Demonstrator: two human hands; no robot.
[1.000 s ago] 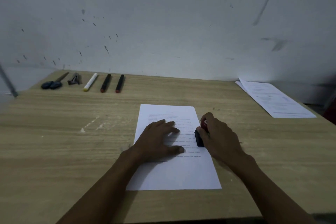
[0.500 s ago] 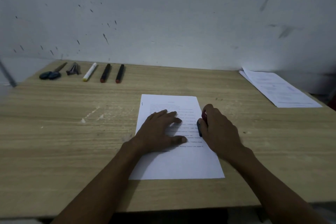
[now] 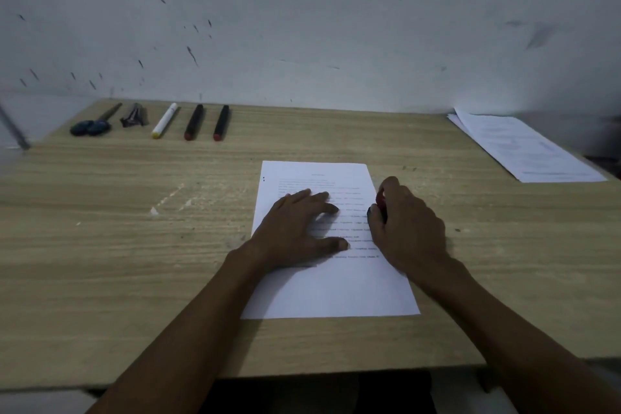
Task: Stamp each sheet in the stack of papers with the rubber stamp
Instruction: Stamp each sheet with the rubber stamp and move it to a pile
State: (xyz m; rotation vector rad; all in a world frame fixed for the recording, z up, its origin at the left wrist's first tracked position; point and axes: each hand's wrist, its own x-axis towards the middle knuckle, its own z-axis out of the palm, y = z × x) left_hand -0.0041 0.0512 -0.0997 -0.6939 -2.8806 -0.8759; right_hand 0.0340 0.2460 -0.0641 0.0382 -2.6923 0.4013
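One stamp in play: rubber stamp (image 3: 381, 202), red top over a dark body, sits at the right edge of the top sheet (image 3: 331, 286), about level with the middle lines of text. Right hand (image 3: 408, 228) is wrapped around it from above, fingers curled over the top, thumb on the near side. Looks like a press grip, base down on or just over the paper; contact itself is hidden by the fingers.

Left hand (image 3: 299, 232) lies flat on the sheet's left half, fingers spread, gripping nothing. Likely reason: pin the paper so it doesn't skid or lift with the stamp.

Sheet lies portrait, centred in front of the person, on the wooden desk (image 3: 100, 245). Can't tell how many sheets are under it.

Second paper pile (image 3: 524, 144) sits at the far right corner, well apart and angled. Probably the done or waiting pile; can't tell which.

Far left along the wall, lined up out of the work zone: scissors (image 3: 90, 126), a small dark clip-like item (image 3: 133, 116), a white marker (image 3: 164, 124), two black markers with red ends (image 3: 193, 126) (image 3: 221, 123).

Writing: printed text lines and a centred heading on the top sheet, too small and blurred to read. No brand or label legible on stamp or markers. No stamp mark visible yet.
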